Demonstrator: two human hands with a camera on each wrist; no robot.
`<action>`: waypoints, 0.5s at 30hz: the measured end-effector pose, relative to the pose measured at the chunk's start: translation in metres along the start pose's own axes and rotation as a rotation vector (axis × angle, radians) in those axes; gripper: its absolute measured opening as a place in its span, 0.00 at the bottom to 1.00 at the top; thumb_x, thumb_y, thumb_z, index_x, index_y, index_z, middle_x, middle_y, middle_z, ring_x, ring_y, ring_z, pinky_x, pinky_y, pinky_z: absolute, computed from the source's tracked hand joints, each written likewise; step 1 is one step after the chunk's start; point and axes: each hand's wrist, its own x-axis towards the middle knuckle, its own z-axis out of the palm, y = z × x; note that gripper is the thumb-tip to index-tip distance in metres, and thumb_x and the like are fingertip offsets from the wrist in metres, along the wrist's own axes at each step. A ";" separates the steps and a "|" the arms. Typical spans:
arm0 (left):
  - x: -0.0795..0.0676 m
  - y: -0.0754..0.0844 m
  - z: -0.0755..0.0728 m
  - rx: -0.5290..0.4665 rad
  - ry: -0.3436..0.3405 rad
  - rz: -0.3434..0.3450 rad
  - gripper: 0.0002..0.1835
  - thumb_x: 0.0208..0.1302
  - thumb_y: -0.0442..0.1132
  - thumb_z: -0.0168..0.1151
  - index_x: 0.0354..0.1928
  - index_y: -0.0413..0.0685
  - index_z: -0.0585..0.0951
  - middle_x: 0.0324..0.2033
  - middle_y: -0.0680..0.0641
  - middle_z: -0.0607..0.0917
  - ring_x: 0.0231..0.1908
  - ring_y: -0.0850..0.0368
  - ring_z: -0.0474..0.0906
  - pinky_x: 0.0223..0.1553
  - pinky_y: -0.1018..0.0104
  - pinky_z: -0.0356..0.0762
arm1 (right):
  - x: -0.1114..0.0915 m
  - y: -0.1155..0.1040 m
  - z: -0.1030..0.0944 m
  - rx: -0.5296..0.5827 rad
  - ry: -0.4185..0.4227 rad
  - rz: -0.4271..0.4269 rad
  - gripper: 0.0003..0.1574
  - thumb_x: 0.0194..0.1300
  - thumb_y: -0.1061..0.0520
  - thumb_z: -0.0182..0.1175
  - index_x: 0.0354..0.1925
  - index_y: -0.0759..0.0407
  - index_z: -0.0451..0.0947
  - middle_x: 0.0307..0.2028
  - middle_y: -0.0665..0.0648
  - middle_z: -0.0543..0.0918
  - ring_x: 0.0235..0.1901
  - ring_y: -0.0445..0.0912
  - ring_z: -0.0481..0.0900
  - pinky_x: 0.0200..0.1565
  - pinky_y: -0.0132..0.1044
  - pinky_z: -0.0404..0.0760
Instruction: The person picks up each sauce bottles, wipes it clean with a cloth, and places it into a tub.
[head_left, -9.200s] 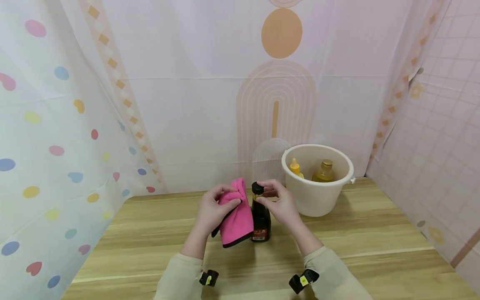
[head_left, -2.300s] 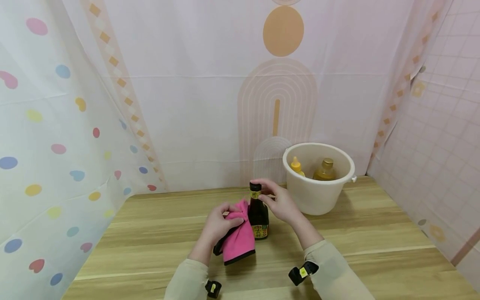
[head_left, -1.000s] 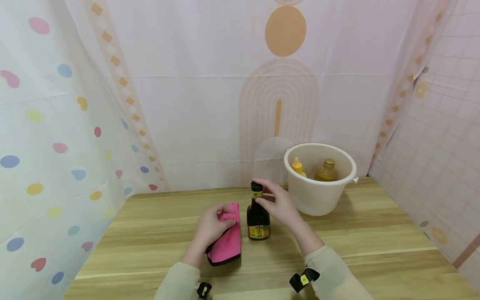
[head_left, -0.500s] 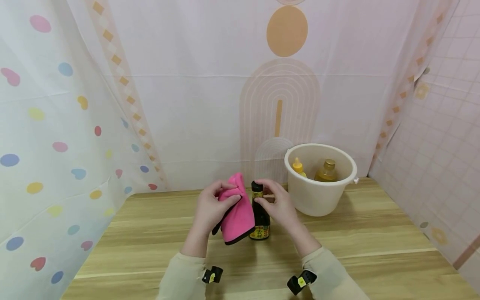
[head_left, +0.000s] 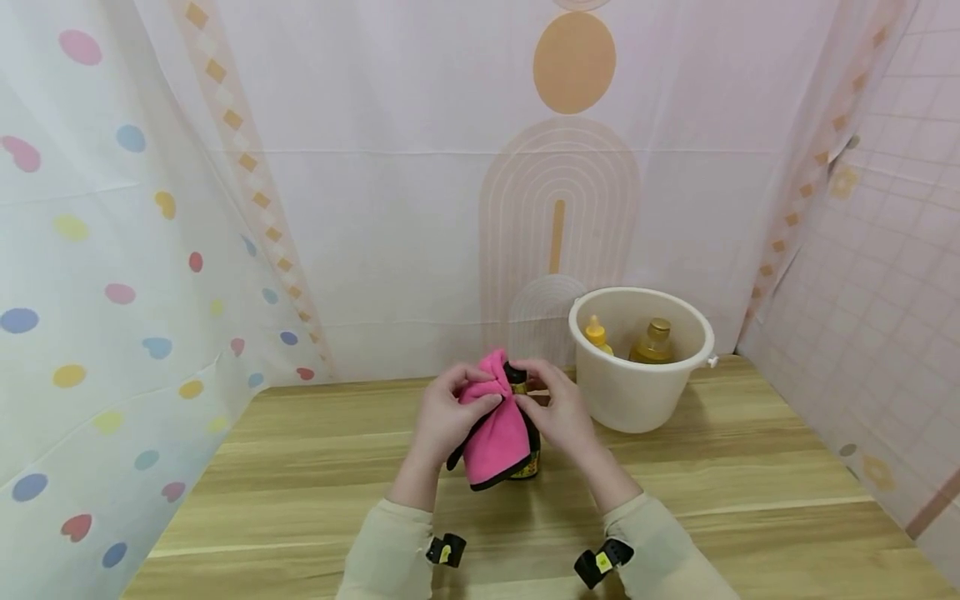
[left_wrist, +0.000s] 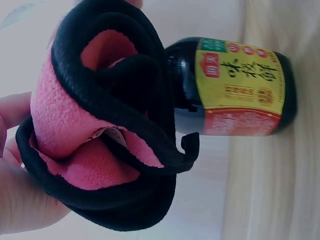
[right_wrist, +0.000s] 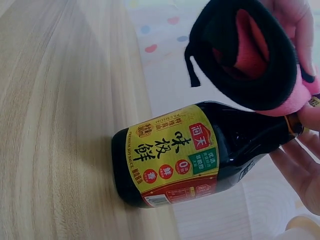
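Observation:
A dark soy sauce bottle [head_left: 527,468] with a yellow and red label stands upright on the table. My right hand [head_left: 561,410] pinches its neck just under the black cap. In my left hand [head_left: 444,418] I hold a bunched pink cloth [head_left: 497,446] with black edging, pinched between thumb and fingers. It lies against the bottle's neck and upper body and hides much of them in the head view. The left wrist view shows the cloth's rolled folds [left_wrist: 75,115] beside the label [left_wrist: 240,87]. In the right wrist view the bottle [right_wrist: 172,155] leads up to my fingers.
A white bucket [head_left: 633,404] stands behind and right of my right hand. Inside are a yellow-tipped bottle [head_left: 596,333] and a bottle with a gold cap [head_left: 657,343]. The wooden table [head_left: 315,483] ends at a patterned curtain [head_left: 390,250].
The cloth came up from low left of the bottle, then right onto its neck with my left hand. Since the earliest frame the bottle has turned to another label side. My right hand stays at its neck.

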 end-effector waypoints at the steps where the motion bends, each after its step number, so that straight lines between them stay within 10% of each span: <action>1: 0.000 -0.001 0.000 0.001 -0.008 -0.009 0.10 0.53 0.30 0.74 0.37 0.43 0.84 0.35 0.46 0.85 0.33 0.57 0.80 0.34 0.65 0.78 | 0.000 0.000 0.000 -0.003 0.000 0.001 0.30 0.58 0.71 0.68 0.56 0.54 0.77 0.49 0.60 0.81 0.42 0.53 0.83 0.41 0.44 0.84; 15: -0.003 -0.025 0.000 0.119 -0.084 -0.076 0.09 0.54 0.30 0.74 0.34 0.45 0.83 0.36 0.47 0.84 0.28 0.58 0.77 0.29 0.63 0.76 | 0.000 0.002 0.000 -0.014 0.000 0.017 0.29 0.57 0.69 0.70 0.56 0.53 0.77 0.48 0.60 0.81 0.42 0.52 0.84 0.41 0.37 0.83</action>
